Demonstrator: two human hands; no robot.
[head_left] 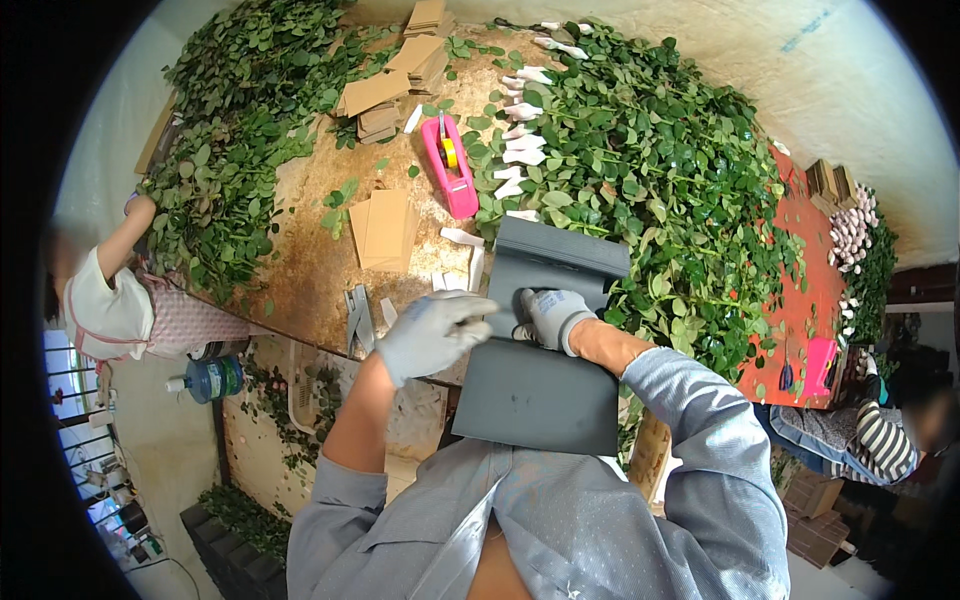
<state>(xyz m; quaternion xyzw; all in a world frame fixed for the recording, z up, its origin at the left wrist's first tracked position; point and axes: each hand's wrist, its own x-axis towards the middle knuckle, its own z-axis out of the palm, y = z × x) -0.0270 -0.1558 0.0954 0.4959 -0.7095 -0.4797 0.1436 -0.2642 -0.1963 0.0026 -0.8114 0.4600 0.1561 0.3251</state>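
Grey gloves [425,335] are worn with a dotted grey-blue shirt [620,520].

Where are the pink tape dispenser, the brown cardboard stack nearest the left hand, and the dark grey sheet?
Pink tape dispenser [459,183]: head view, lower half of its body.
Brown cardboard stack [387,229]: head view, middle of its top piece.
Dark grey sheet [540,398]: head view, flat part nearest the wearer's body.

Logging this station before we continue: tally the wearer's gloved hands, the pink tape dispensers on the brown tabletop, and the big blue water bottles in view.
Gloved hands, left hand and right hand: 2
Pink tape dispenser: 1
Blue water bottle: 1
Total: 4
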